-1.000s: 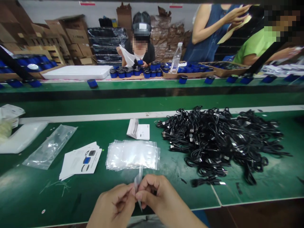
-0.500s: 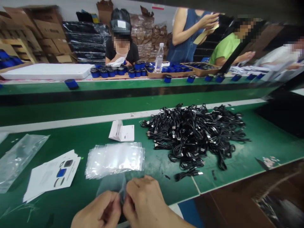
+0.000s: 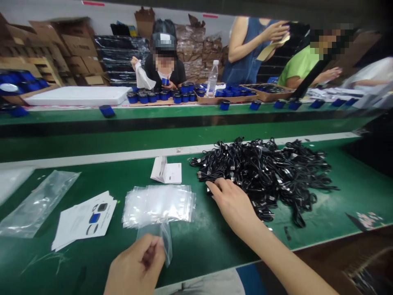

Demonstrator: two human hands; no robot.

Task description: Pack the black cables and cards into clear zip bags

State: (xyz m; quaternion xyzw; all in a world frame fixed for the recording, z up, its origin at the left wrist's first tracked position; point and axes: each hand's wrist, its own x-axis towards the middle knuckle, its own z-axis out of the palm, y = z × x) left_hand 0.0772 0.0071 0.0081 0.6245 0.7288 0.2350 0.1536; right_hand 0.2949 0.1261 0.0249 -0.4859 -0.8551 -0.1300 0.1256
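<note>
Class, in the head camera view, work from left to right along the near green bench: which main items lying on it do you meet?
Large clear bag → fanned printed cards → stack of clear bags → pile of black cables

"What is in front of the pale wall (image 3: 119, 14)?"

"Cardboard boxes (image 3: 72, 45) piled toward the left, with a stack in dark wrap (image 3: 121, 53) beside them."

"And the furniture?"

"A green bench (image 3: 202, 246) nearest, a long green ledge (image 3: 172, 112) beyond it, and a slanting black post (image 3: 321, 67) toward the right."
</note>
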